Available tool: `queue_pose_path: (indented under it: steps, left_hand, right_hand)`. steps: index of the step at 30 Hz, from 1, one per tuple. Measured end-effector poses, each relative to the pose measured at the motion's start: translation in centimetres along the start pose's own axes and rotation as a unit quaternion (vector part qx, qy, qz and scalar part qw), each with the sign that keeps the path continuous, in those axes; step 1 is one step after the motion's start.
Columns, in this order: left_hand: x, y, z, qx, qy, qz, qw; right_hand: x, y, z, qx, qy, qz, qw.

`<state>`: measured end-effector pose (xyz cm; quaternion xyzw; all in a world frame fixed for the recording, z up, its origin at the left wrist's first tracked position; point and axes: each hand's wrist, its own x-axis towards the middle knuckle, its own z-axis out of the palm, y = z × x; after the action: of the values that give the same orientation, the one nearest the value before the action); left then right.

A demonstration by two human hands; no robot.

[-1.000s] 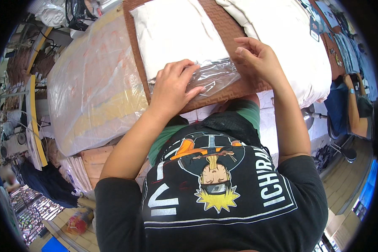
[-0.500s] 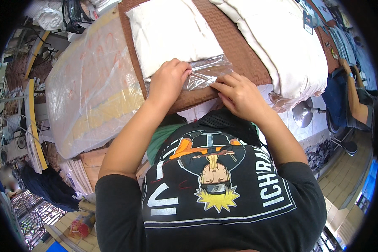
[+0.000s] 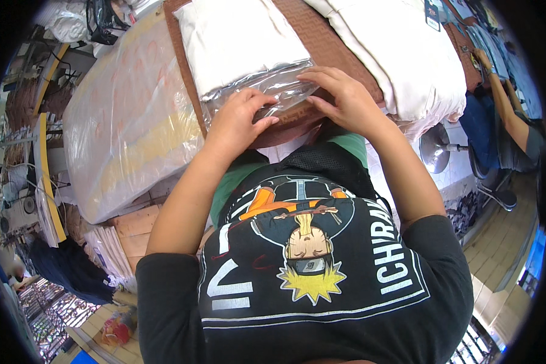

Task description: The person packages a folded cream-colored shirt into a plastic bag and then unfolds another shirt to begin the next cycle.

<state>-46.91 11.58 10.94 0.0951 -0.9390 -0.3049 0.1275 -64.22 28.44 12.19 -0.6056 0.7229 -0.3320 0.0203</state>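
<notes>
A: In the head view, where's the white garment (image 3: 242, 42)?
B: Folded flat on the brown tabletop (image 3: 340, 45), ahead of the person. A strip of clear plastic (image 3: 273, 85) runs along its near edge, creased and shiny.
A: And the left hand (image 3: 239, 118)?
B: At the left part of that plastic, fingers bent, with the thumb parted from the forefinger. It's loose, not clenched.
A: The right hand (image 3: 349, 100)?
B: Its fingertips reach the right end of the plastic, and the thumb stands apart below them. That one is relaxed too, closed around nothing.
A: What lies on either side?
B: To the left, a big bundle (image 3: 133, 115) wrapped in cloudy plastic. To the right, a pile of white clothing (image 3: 400, 54) with a dark tag (image 3: 432, 15) on top.
A: Anyone else?
B: A co-worker (image 3: 509, 115) at the far right, one arm stretched toward some bluish cloth (image 3: 497, 57).
</notes>
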Motion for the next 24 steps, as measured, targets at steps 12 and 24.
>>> queue_pose_path:
  steps: [12, 24]
  left_hand:
    - [-1.2, 0.8, 2.6, -0.020, 0.073, -0.011, 0.997]
    - [-0.9, 0.9, 2.7, -0.042, 0.046, -0.040, 0.997]
  right_hand:
    - [-0.1, 0.0, 0.8, -0.061, -0.069, -0.052, 0.994]
    - [-1.4, 0.9, 1.4, -0.053, -0.019, -0.064, 0.996]
